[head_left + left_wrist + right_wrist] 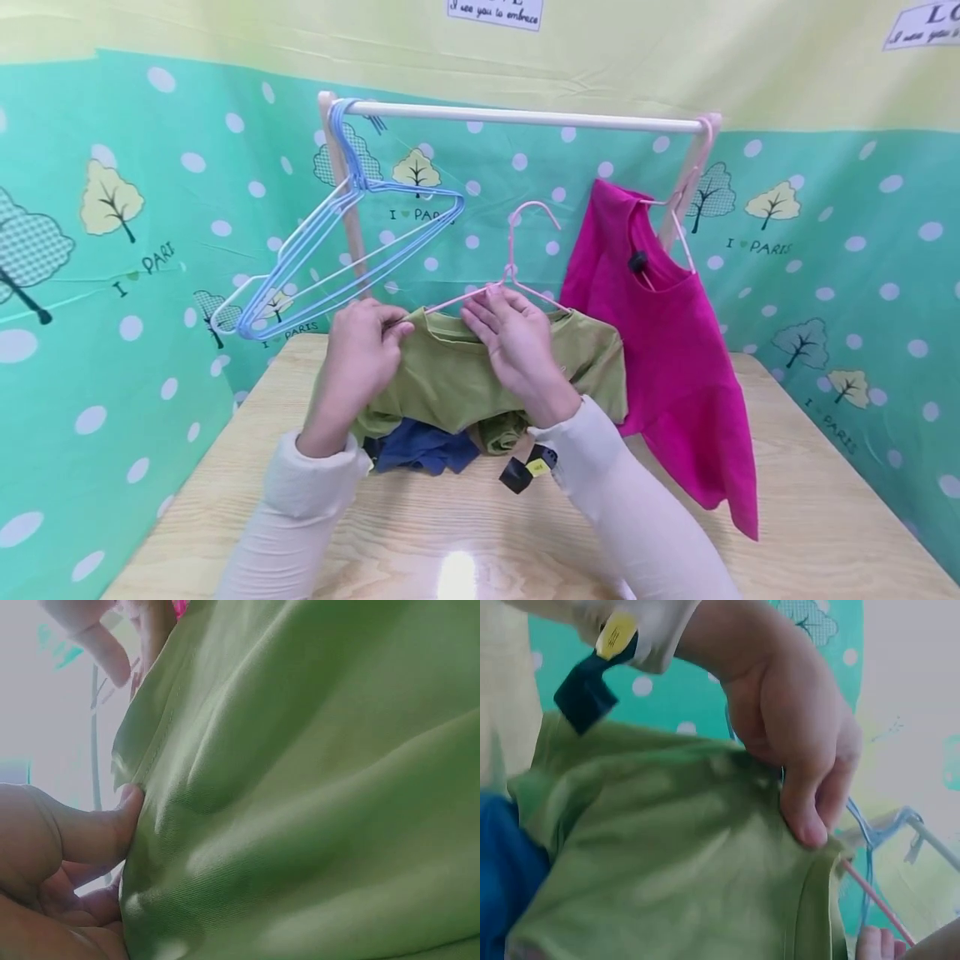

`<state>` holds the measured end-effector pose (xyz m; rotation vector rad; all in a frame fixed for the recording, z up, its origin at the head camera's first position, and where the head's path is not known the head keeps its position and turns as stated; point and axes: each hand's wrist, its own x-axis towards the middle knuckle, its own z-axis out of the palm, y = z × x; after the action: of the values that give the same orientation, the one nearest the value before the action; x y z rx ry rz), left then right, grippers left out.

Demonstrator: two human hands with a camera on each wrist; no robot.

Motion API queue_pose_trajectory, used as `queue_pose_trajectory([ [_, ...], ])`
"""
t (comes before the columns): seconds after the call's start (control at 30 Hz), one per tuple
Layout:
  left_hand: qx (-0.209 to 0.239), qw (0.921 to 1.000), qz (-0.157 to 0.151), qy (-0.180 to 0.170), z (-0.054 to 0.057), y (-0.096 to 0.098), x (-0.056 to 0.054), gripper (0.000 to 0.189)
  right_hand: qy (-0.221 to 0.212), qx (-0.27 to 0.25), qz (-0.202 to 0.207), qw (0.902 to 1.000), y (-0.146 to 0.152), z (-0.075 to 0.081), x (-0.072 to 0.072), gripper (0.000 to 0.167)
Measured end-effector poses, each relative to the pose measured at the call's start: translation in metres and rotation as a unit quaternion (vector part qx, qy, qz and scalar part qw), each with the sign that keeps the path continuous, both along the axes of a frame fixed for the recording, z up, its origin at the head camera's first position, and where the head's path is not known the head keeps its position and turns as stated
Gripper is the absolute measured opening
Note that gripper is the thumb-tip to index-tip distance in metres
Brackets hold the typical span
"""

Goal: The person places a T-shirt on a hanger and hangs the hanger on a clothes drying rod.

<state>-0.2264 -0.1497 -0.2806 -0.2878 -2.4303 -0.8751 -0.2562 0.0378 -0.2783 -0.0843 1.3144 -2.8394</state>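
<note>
My left hand [363, 350] pinches the shoulder of an olive-green T-shirt [457, 375] near its collar. In the left wrist view, the thumb and fingers [97, 836] grip the edge of the shirt's cloth. A pink hanger [512, 242] sits inside the shirt's neck opening, with its hook sticking up. My right hand [517, 337] holds the hanger's arm just left of the hook, its fingertips at the collar. In the right wrist view, the pink hanger [877, 900] comes out of the collar beside the left hand [799, 727].
A wooden rack [525, 117] stands behind. Several blue hangers [352, 200] hang at its left end, and a magenta shirt [667, 350] on a pink hanger hangs at its right. Dark blue cloth [423, 450] lies on the wooden table [420, 533] beneath the T-shirt.
</note>
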Motion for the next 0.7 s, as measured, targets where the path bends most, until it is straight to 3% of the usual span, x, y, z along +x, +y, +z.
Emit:
queue_pose_trajectory([
  [0.17, 0.002, 0.9999, -0.01, -0.014, 0.0, 0.0, 0.0, 0.012, -0.034, -0.04, -0.033, 0.9981, -0.015, 0.003, -0.002, 0.012],
  [0.37, 0.007, 0.9986, -0.02, -0.049, 0.003, -0.008, 0.002, 0.023, -0.037, -0.02, -0.073, 0.9964, -0.029, 0.001, -0.007, 0.011],
  [0.47, 0.016, 0.9995, -0.006, -0.028, 0.006, -0.015, 0.004, 0.029, -0.037, -0.009, -0.068, 0.9969, -0.033, 0.0, -0.01, 0.012],
  [0.7, 0.053, 0.9949, 0.056, 0.066, 0.017, -0.034, 0.016, 0.03, -0.011, 0.024, -0.066, 0.9975, -0.035, 0.006, -0.02, 0.011],
])
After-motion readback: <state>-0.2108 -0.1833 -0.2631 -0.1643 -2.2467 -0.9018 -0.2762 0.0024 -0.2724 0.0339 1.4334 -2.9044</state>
